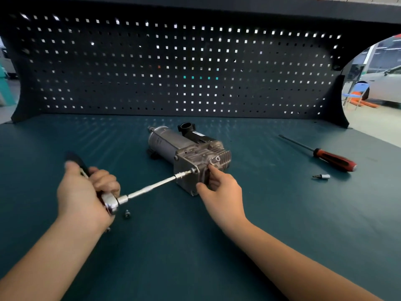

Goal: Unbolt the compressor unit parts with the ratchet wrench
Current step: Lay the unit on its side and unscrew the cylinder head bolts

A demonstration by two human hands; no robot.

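Observation:
The grey metal compressor unit lies on its side in the middle of the teal bench mat. My left hand grips the ratchet wrench by its black handle. Its long chrome extension runs up and right to a bolt on the near end plate of the unit. My right hand holds the near end of the compressor, forefinger on top by the fitting and thumb against the plate's side.
A red and black screwdriver lies on the mat at the right, with a small socket bit in front of it. Two loose bolts lie near my left wrist. A dark pegboard closes off the back.

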